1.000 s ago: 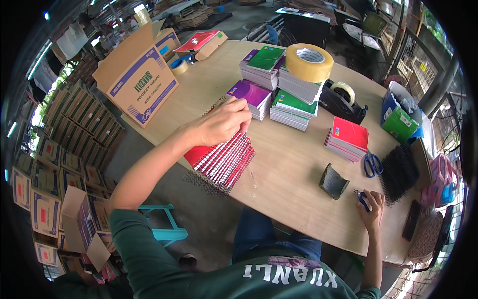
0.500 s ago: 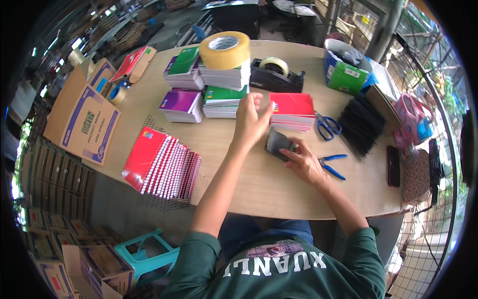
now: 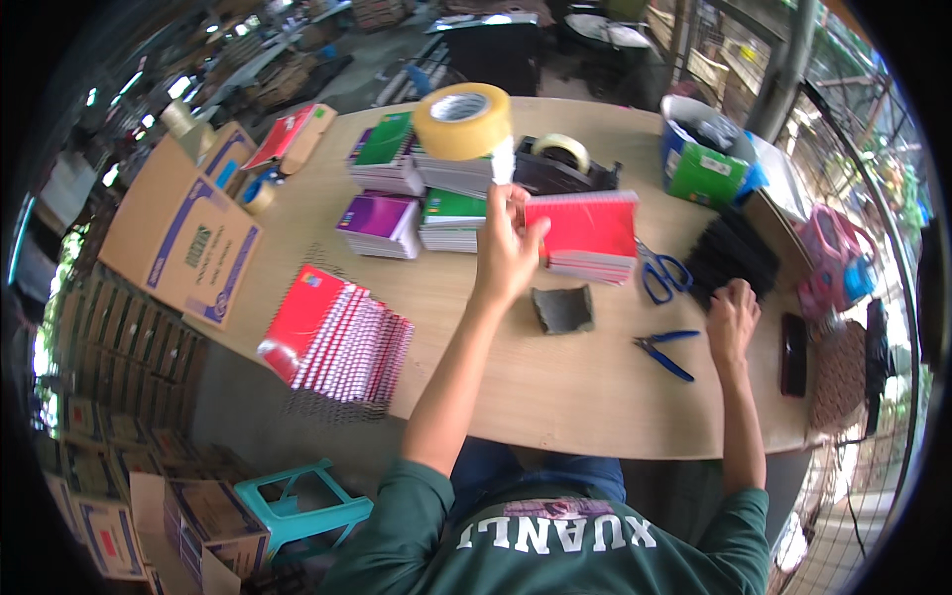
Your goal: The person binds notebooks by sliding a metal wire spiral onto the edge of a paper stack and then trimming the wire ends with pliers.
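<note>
My left hand (image 3: 508, 248) is closed on the left edge of a red notebook (image 3: 585, 223), thumb on its cover. The notebook is over a short stack of white-paged, red-edged notebooks (image 3: 595, 268). My right hand (image 3: 734, 315) has its fingers bent and pressed together at the near edge of a bundle of thin black wire coils (image 3: 732, 256); the fingertips are partly hidden. On the table between my arms lies a small dark grey, trough-like block (image 3: 563, 309), touched by neither hand. Blue-handled pliers (image 3: 666, 352) and blue-handled scissors (image 3: 662, 278) lie left of my right hand.
A fanned stack of coil-bound red notebooks (image 3: 332, 332) lies at the left near edge. Purple notebooks (image 3: 380, 220) and green ones stand farther back, under a big tape roll (image 3: 462, 119). A carton (image 3: 183, 238), tape dispenser (image 3: 555, 169), bin (image 3: 699, 149) and phone (image 3: 793, 355) surround the workspace.
My right hand has left the dark grey block and moved right to the black coils. My left hand has closed on the red notebook's edge. The view has shifted slightly.
</note>
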{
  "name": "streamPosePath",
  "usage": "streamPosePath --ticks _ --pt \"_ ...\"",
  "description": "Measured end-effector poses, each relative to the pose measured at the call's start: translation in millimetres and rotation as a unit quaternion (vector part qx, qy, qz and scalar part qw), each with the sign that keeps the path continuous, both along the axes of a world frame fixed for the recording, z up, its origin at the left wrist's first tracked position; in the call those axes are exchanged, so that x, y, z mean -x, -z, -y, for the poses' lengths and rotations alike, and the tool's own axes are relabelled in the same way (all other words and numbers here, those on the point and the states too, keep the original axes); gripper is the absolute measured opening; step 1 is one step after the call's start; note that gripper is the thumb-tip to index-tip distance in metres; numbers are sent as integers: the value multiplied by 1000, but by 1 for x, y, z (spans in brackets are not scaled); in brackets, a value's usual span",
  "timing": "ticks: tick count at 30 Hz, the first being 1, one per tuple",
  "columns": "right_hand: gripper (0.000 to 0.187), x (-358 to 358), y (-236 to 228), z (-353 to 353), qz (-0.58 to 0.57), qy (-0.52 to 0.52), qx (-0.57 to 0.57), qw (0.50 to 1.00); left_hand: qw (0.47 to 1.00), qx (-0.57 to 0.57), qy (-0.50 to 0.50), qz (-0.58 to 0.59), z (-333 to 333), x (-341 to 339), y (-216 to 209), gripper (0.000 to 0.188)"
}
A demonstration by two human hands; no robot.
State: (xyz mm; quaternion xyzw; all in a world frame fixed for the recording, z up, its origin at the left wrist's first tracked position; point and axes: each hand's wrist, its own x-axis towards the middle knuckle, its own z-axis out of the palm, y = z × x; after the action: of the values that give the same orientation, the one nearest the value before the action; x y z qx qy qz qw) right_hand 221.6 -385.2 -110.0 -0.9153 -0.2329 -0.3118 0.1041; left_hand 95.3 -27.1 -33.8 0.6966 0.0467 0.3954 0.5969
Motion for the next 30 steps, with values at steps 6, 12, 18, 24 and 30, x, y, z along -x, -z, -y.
streamPosePath --ticks 6,12,18,24,30 --pt "24 -8 -7 11 -22 -32 28 999 936 -333 -25 -112 25 160 29 53" --pt "40 11 -18 23 -43 -24 -17 999 952 -272 -102 -93 59 163 91 31" --pt "39 105 -49 -49 -315 -345 -171 867 970 -166 -140 -114 84 153 105 24" --pt "24 120 -34 -73 -347 -366 -182 844 970 -189 -120 -93 84 148 102 25" --pt "21 125 -45 -84 -358 -395 -174 828 971 -187 -109 -100 85 149 100 24"
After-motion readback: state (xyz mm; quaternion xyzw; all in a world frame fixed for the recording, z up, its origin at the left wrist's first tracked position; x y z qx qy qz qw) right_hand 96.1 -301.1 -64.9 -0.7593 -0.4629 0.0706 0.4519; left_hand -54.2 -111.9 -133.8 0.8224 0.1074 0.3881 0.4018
